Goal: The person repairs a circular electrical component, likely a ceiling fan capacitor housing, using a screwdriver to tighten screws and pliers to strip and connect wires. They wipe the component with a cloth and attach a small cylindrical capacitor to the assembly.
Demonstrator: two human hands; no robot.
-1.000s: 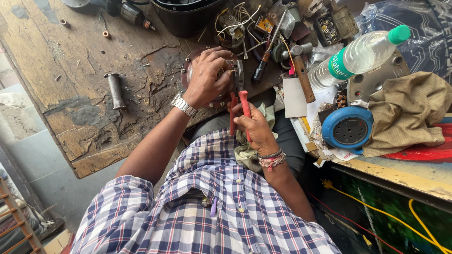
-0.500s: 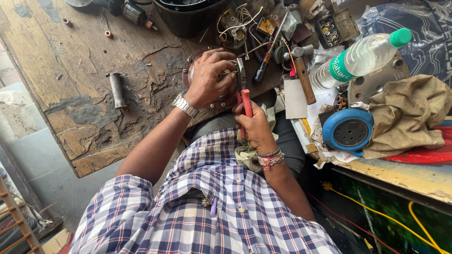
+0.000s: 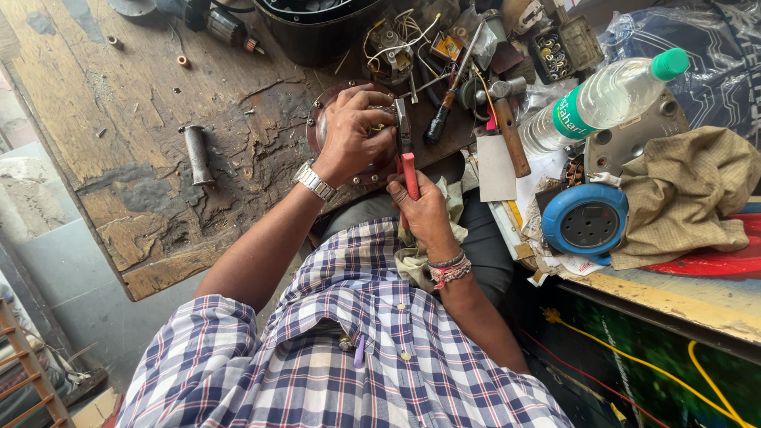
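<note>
My left hand point(image 3: 349, 141), with a metal watch on the wrist, is clamped over a round brown metal part point(image 3: 315, 120) lying on the worn wooden worktable point(image 3: 119, 119). My right hand point(image 3: 426, 210), with thread bracelets at the wrist, grips red-handled pliers point(image 3: 408, 166). The pliers point away from me, with the jaws at the part's right edge beside my left fingers. What the jaws hold is hidden. A crumpled rag point(image 3: 456, 210) lies under my right hand on my lap.
To the right of the part lie a hammer point(image 3: 507, 131), a screwdriver point(image 3: 440, 119), a plastic water bottle point(image 3: 602, 99), a blue round cable reel point(image 3: 587, 218) and a beige cloth point(image 3: 690, 198). A black tub point(image 3: 317, 28) stands behind. A metal cylinder point(image 3: 196, 154) lies at left.
The pliers' red handles, spread apart a second ago, are now squeezed together in my right hand. My left hand has stayed on the round part.
</note>
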